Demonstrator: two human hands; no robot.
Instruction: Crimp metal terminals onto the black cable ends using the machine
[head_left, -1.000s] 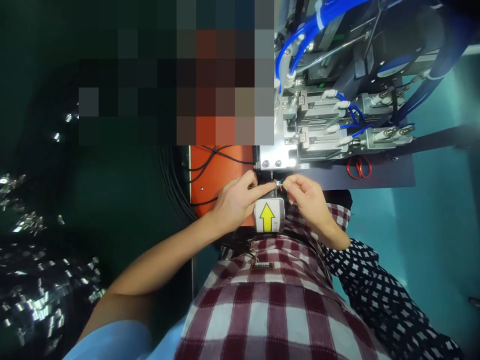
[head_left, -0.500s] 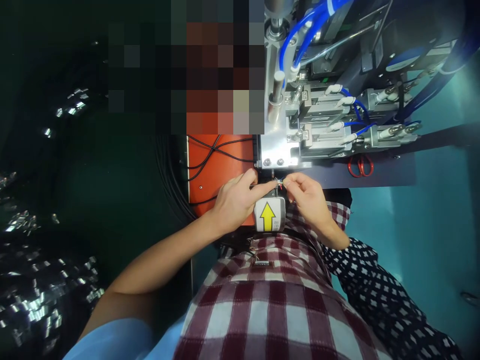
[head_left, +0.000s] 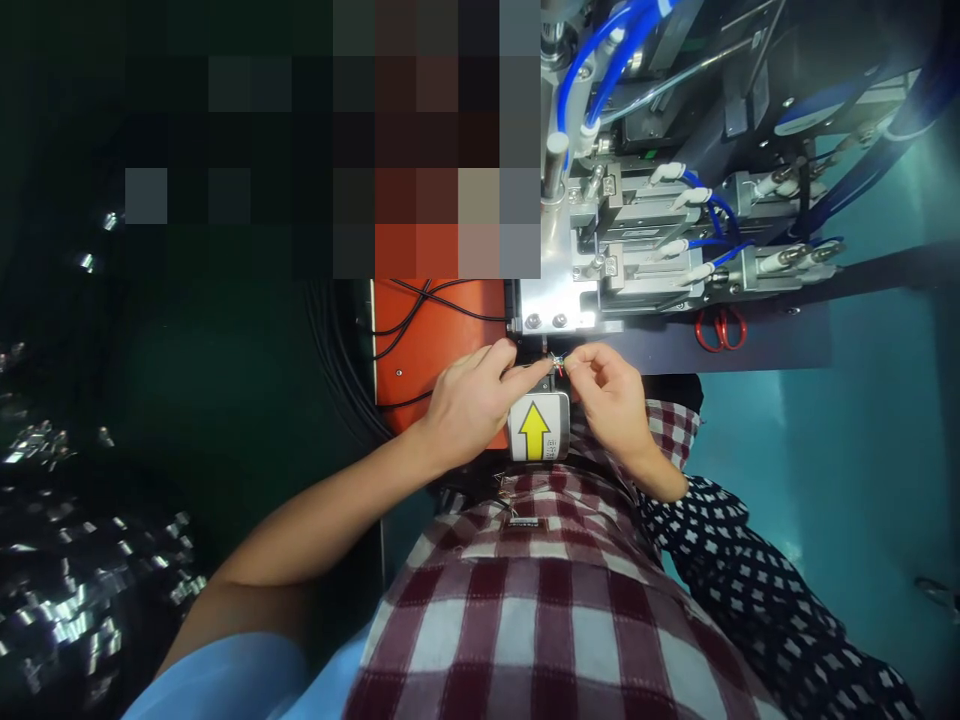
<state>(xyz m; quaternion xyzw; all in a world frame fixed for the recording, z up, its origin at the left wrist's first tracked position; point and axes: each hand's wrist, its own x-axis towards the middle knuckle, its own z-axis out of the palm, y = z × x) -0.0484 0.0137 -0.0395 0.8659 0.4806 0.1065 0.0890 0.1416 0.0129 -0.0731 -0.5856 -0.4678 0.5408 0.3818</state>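
Fine coloured wires stick out between my two hands, just in front of the machine's metal block. My left hand is closed, its thumb and forefinger pinching at the left side of these wires. A black cable runs under that hand; whether it is the one the wires come from is hidden. My right hand is closed too, fingertips pinched on the wires' right ends. Right below the wires sits a grey-white cover with a yellow arrow.
An orange panel with crossing black cables lies left of the metal block. Pneumatic cylinders with blue hoses fill the upper right. Red-handled scissors rest at the right. Bundles of shiny-ended cables hang at far left.
The wires between my fingertips look slightly more spread. My right hand has shifted very slightly left; my left hand stays nearly in place.
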